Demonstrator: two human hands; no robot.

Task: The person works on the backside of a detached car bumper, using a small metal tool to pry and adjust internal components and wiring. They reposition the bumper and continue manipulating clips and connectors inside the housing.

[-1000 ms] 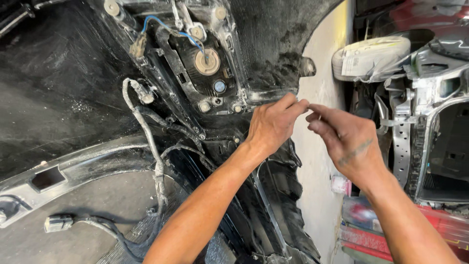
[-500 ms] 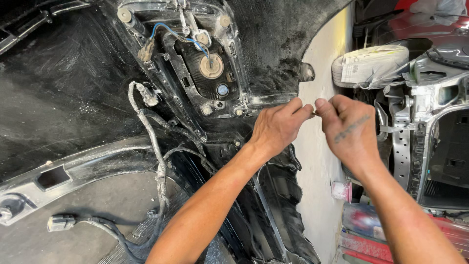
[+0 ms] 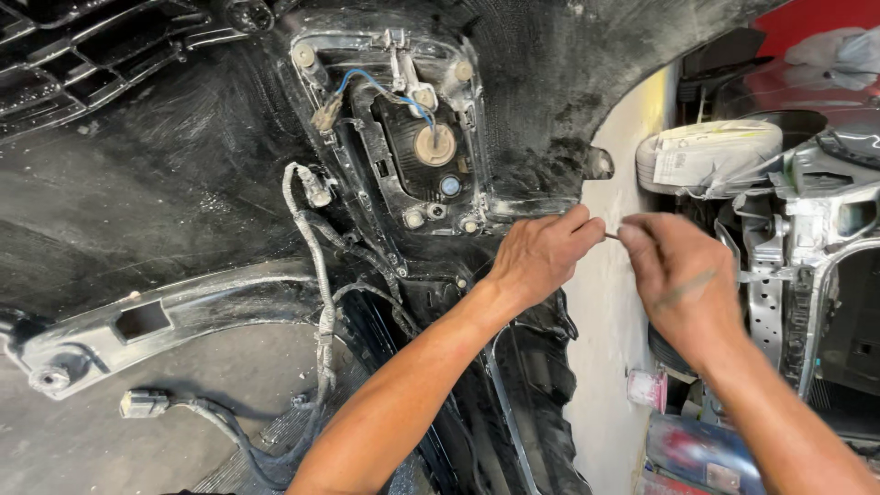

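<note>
We saw the back of a black plastic car bumper shell, dusty and rough, smeared with grey filler. Set into it was the landmark: a rectangular lamp housing with a pale metal frame and a round tan bulb socket at its middle. A blue wire curved across the top of that housing. Left of and below the housing hung a grey ribbed wiring loom, ending in a small grey connector plug far below-left. A dull silver bracket with a square hole lay well below-left of the housing.

Just right of the housing's lower corner, our left hand was curled, thumb and forefinger pinched on a thin short metal pin. Our right hand, farther right of the housing, met it, fingertips closed on the pin's other end; the pin was too small to tell more.

Well right of the housing stood a bare silver car body frame, with a paper-wrapped white bundle on top.
</note>
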